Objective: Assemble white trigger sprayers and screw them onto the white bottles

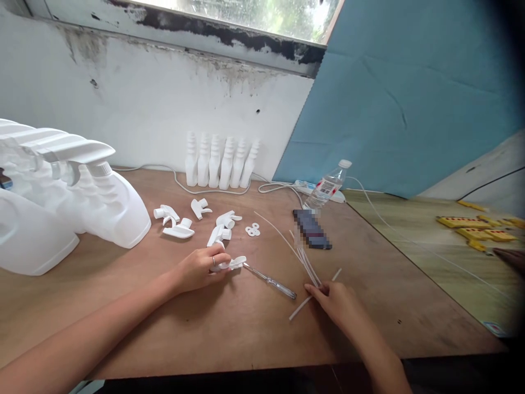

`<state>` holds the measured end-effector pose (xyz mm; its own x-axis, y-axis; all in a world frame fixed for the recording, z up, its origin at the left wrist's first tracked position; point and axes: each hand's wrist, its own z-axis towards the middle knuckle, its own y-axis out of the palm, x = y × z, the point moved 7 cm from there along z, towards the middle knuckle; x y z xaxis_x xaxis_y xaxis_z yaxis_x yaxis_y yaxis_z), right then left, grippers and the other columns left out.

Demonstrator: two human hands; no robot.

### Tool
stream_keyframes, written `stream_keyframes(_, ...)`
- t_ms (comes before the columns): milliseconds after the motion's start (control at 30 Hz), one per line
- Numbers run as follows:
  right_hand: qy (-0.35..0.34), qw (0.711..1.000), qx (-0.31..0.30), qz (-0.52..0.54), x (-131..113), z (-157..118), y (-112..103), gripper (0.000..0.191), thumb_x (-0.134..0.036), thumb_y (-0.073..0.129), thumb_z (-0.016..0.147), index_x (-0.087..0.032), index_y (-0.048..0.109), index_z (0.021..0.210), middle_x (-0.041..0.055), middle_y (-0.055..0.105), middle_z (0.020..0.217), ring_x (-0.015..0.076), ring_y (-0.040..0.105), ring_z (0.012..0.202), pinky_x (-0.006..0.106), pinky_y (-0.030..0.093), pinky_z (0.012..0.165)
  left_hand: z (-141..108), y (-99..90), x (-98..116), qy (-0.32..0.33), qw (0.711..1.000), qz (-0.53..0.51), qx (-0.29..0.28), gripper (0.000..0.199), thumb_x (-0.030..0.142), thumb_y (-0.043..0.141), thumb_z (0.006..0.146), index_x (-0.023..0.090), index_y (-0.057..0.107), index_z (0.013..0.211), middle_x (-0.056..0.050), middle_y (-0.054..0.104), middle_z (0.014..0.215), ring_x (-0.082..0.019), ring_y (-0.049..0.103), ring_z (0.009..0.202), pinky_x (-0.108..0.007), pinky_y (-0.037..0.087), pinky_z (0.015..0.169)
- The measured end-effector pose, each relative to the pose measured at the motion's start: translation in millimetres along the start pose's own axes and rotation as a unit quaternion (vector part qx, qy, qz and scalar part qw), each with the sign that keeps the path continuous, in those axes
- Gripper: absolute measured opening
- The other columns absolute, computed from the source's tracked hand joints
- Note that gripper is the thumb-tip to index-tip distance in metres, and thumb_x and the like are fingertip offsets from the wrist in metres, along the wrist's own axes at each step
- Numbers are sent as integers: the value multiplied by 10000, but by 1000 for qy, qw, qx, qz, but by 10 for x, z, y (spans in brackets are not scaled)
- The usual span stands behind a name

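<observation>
My left hand, a ring on one finger, is closed around a white trigger spray head that rests low over the table. A screwdriver with a clear handle lies beside it, its tip close to the spray head. My right hand pinches thin white plastic tubes near their lower ends. Another short white tube crosses under its fingertips. Several loose spray heads lie beyond my left hand. Small white ring washers sit in a cluster to their right.
Large white spray bottles stand at the left. Several slim white bottles line the wall. A clear water bottle, a blurred dark phone-like object and a power strip with cables are at the back right. Yellow parts lie beyond the table edge.
</observation>
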<state>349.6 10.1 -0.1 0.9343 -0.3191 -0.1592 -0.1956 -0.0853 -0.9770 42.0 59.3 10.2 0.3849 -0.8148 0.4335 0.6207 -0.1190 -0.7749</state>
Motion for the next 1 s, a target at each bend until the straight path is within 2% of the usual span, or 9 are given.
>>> stream_keyframes(200, -21, 999, 17, 18, 46, 32, 62, 363, -268, 562, 812, -205, 525, 456, 110, 654, 562, 230, 626, 551, 279, 325, 503, -1, -3, -17, -22, 999, 7, -30, 225, 296, 443, 948, 191, 635, 1001, -61, 558, 939, -107, 558, 751, -207, 450, 714)
stream_keyframes(433, 13, 999, -39, -20, 65, -7, 59, 243, -149, 521, 710, -204, 506, 474, 73, 635, 563, 204, 610, 575, 264, 275, 504, -14, -8, -47, -29, 999, -3, -21, 198, 329, 489, 930, 188, 615, 990, -50, 578, 928, -99, 547, 697, -204, 442, 668)
stream_keyframes(533, 28, 999, -22, -17, 26, -24, -62, 237, -184, 544, 668, -209, 474, 443, 55, 579, 491, 190, 561, 519, 267, 285, 491, -25, -21, -56, -38, 999, 1, -10, 197, 343, 508, 916, 190, 585, 1014, -49, 595, 953, -103, 550, 692, -211, 436, 658)
stream_keyframes(633, 23, 996, 53, 70, -77, -48, -330, 198, -254, 550, 699, -213, 481, 519, 33, 563, 461, 182, 550, 492, 271, 346, 500, -47, -21, -122, -83, 996, -15, -6, 266, 384, 548, 880, 205, 512, 1073, -19, 599, 893, -107, 523, 655, -214, 408, 609)
stream_keyframes(700, -18, 972, 105, 209, -236, -56, -532, 93, -273, 530, 730, -214, 502, 664, 16, 605, 518, 174, 582, 504, 263, 408, 519, -66, -3, -184, -125, 991, -38, -17, 328, 406, 571, 855, 217, 470, 1104, 14, 581, 812, -108, 494, 624, -212, 389, 581)
stream_keyframes(767, -82, 916, 150, 362, -454, -31, -709, 85, -281, 527, 752, -217, 492, 796, 22, 661, 649, 169, 630, 553, 256, 465, 539, -80, 12, -224, -152, 986, -57, -27, 377, 414, 589, 836, 220, 460, 1133, 24, 569, 785, -114, 489, 630, -217, 392, 587)
stream_keyframes(833, -158, 869, 171, 437, -714, 48, -786, 132, -297, 545, 772, -215, 485, 856, 40, 678, 767, 172, 660, 616, 263, 505, 566, -85, 13, -233, -158, 984, -72, -30, 393, 394, 604, 826, 216, 478, 1153, 9, 585, 830, -122, 505, 669, -226, 405, 619)
stream_keyframes(900, -222, 861, 138, 436, -979, 190, -686, 122, -291, 531, 796, -211, 490, 878, 39, 668, 799, 167, 661, 635, 270, 515, 582, -86, 6, -229, -153, 984, -84, -28, 381, 362, 613, 822, 218, 501, 1156, -12, 607, 914, -131, 528, 717, -235, 416, 652)
stream_keyframes(1000, -300, 881, 48, 363, -1271, 388, -315, 55, -237, 506, 796, -193, 520, 826, 3, 631, 719, 144, 620, 618, 268, 499, 611, -83, -15, -220, -143, 984, -106, -20, 368, 337, 632, 815, 215, 521, 1144, -31, 617, 1008, -148, 560, 796, -251, 431, 713)
